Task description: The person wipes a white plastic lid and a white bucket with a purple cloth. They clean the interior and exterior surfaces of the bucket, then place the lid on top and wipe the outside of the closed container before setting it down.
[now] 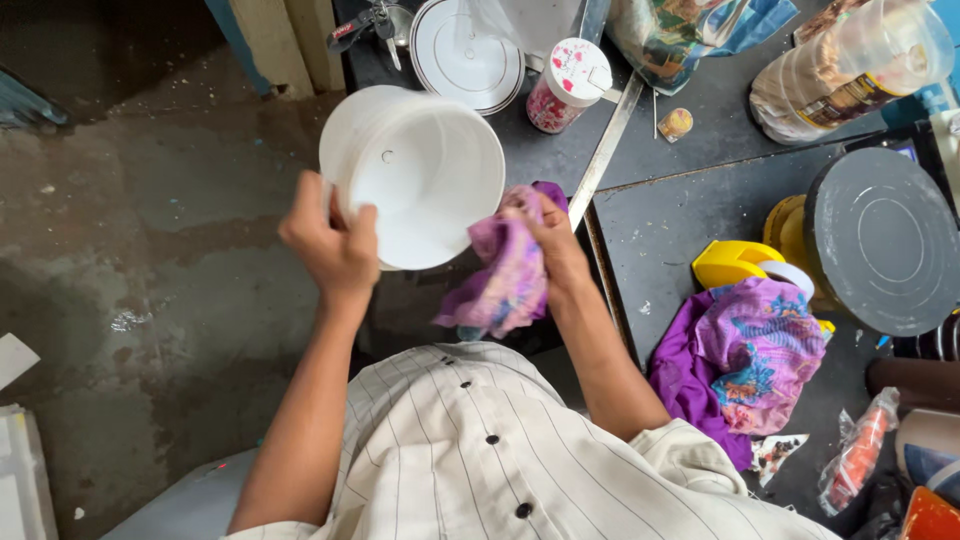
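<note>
My left hand [328, 240] grips the rim of a white plastic bucket [420, 170], tilted so its open mouth faces me. A small hole shows in its inner wall. My right hand [548, 240] clutches a crumpled purple patterned rag [505, 275] against the bucket's lower right rim. The rag hangs down below the hand. Both hands are held above the edge of a dark table [660, 215].
On the table lie a white lid [465, 50], a small paint-spattered container [565, 85], a metal ruler [608, 140], a purple floral cloth [745, 355], a yellow object [735, 262], a dark round disc [885, 240] and a plastic jar [850, 65]. Stained concrete floor [150, 250] spreads to the left.
</note>
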